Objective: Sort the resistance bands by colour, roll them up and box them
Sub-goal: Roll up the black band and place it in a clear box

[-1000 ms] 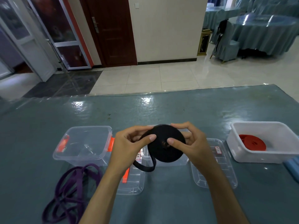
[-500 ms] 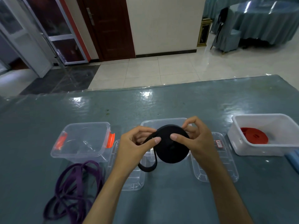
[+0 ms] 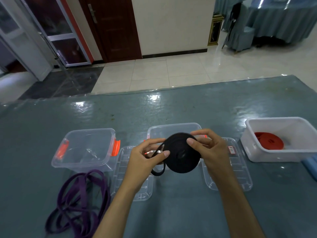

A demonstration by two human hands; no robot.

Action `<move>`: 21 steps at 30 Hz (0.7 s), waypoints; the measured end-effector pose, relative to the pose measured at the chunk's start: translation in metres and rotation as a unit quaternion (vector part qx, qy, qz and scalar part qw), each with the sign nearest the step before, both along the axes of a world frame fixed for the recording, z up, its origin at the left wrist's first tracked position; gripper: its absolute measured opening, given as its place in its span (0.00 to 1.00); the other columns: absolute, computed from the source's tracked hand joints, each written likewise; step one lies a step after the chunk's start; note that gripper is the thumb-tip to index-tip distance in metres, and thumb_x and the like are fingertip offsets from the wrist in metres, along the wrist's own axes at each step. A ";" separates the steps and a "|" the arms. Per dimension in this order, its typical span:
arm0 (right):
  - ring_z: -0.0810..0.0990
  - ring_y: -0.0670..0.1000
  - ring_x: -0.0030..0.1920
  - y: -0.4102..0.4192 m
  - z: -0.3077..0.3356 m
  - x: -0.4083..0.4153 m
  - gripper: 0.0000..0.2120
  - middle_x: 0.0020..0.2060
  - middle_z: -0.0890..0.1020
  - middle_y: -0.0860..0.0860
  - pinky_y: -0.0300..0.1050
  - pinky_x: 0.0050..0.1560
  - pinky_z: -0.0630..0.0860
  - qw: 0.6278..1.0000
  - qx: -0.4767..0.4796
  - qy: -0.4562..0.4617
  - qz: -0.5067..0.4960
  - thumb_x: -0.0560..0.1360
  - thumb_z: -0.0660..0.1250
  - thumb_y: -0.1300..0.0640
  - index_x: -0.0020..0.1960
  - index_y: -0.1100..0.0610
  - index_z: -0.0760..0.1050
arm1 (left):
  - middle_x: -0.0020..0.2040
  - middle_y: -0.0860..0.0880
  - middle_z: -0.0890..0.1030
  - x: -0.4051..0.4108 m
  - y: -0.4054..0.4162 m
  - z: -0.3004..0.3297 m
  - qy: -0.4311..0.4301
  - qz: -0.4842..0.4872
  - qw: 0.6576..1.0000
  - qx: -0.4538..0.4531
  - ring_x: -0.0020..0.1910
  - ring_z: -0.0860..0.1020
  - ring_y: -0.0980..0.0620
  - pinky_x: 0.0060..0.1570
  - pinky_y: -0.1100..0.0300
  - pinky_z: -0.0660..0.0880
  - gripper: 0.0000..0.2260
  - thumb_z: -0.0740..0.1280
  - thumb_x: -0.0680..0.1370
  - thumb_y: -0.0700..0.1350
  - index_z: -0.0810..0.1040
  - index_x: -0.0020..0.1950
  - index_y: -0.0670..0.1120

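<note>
Right now I see both hands holding the black resistance band roll (image 3: pixel 181 152) up above the desk (image 3: pixel 171 109), in front of the middle clear box (image 3: pixel 173 130). My left hand (image 3: pixel 145 160) pinches the loose tail at the roll's left edge, thumb on the front; my right hand (image 3: pixel 211 150) grips the roll from the right, thumb pressed on its face and fingers curled behind, where I cannot see them. The roll and hands hide most of the middle box. A short black loop hangs below the left hand. The left clear box (image 3: pixel 85 150) with orange latches stands open, a clear lid (image 3: pixel 133 177) just beside it, partly covered by my forearm. The purple band (image 3: pixel 80 203) lies loose near that box, cut off at the bottom edge. A rolled red band (image 3: pixel 269 143) sits in the white tub (image 3: pixel 281 155) at right. Another lid (image 3: pixel 236 169) lies between.
</note>
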State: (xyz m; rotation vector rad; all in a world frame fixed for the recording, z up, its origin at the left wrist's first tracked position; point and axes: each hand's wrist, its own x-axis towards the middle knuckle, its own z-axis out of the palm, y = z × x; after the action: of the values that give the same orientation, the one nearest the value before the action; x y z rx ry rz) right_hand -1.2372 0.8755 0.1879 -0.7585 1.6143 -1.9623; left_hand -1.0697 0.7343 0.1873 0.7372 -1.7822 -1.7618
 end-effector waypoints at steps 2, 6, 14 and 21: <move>0.89 0.57 0.47 0.003 -0.004 -0.001 0.17 0.44 0.89 0.53 0.46 0.43 0.85 0.999 0.016 -0.008 0.043 0.74 0.78 0.52 0.62 0.47 0.82 | 0.50 0.49 0.89 0.002 -0.003 -0.003 0.010 0.006 1.000 0.005 0.48 0.88 0.52 0.47 0.61 0.83 0.18 0.82 0.69 0.50 0.86 0.58 0.55; 0.89 0.59 0.48 0.005 -0.007 -0.013 0.20 0.50 0.89 0.56 0.49 0.40 0.84 0.987 0.074 -0.020 0.141 0.72 0.82 0.52 0.61 0.49 0.80 | 0.50 0.47 0.89 0.002 -0.009 -0.010 0.015 0.011 1.000 -0.004 0.49 0.88 0.50 0.47 0.62 0.82 0.15 0.83 0.69 0.50 0.86 0.54 0.53; 0.89 0.59 0.49 -0.006 -0.027 0.004 0.16 0.51 0.89 0.55 0.49 0.42 0.85 0.997 -0.005 -0.077 0.003 0.67 0.82 0.57 0.50 0.53 0.78 | 0.54 0.46 0.88 -0.005 0.008 -0.034 0.076 0.124 0.987 0.071 0.51 0.88 0.48 0.48 0.54 0.85 0.17 0.83 0.68 0.48 0.86 0.54 0.50; 0.89 0.58 0.50 -0.015 -0.046 0.015 0.13 0.49 0.88 0.56 0.56 0.46 0.86 0.993 -0.008 -0.096 -0.062 0.70 0.80 0.61 0.49 0.51 0.79 | 0.53 0.43 0.87 -0.011 0.025 -0.062 0.076 0.221 0.965 0.121 0.55 0.86 0.42 0.53 0.49 0.84 0.18 0.83 0.68 0.50 0.84 0.55 0.50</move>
State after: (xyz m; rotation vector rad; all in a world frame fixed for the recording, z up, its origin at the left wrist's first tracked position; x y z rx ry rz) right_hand -1.2220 0.8600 0.1421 -0.4683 1.5655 -2.0679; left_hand -1.0803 0.7588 0.1256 0.9825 -1.1980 -1.6846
